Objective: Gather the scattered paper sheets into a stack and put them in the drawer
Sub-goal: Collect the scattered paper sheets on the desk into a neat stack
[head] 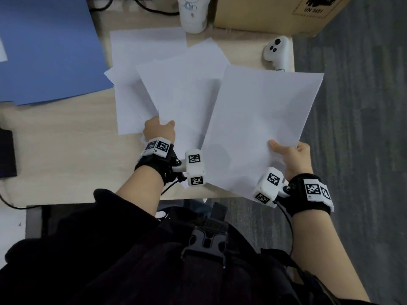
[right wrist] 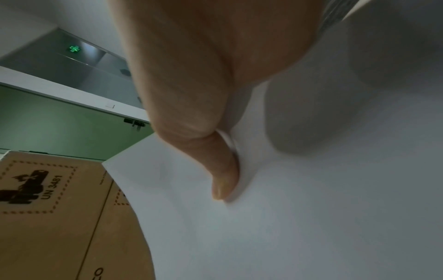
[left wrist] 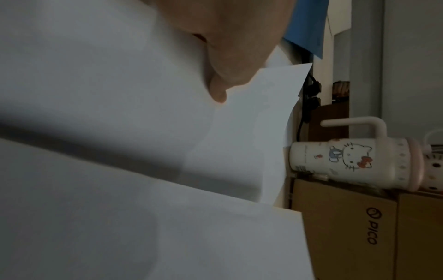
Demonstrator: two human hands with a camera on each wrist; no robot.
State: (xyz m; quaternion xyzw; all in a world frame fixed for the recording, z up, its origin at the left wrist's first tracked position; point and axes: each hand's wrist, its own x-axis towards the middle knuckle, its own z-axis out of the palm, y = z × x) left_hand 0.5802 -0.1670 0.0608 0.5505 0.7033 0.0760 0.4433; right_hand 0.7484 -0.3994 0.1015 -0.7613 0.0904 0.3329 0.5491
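Wood table [head: 66,150], w/ sheets fanned across it. Left hand [head: 159,130] pinches a lifted sheet [head: 187,91]; right hand [head: 293,155] pinches another sheet [head: 264,119]. Gathering step, approx. midway; next: bring both together, square edges. No drawer in view.

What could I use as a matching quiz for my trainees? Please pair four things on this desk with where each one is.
Things:
1. white paper sheet in the right hand
2. white cartoon-cat mug
3. brown cardboard box
4. white handheld controller

Places:
A. at the desk's far edge, left of the box
B. at the far right corner, printed "UN 3481"
C. lying near the desk's right edge, in front of the box
D. lifted, pinched at its near edge

Pairs: 1-D, 2-A, 3-B, 4-C
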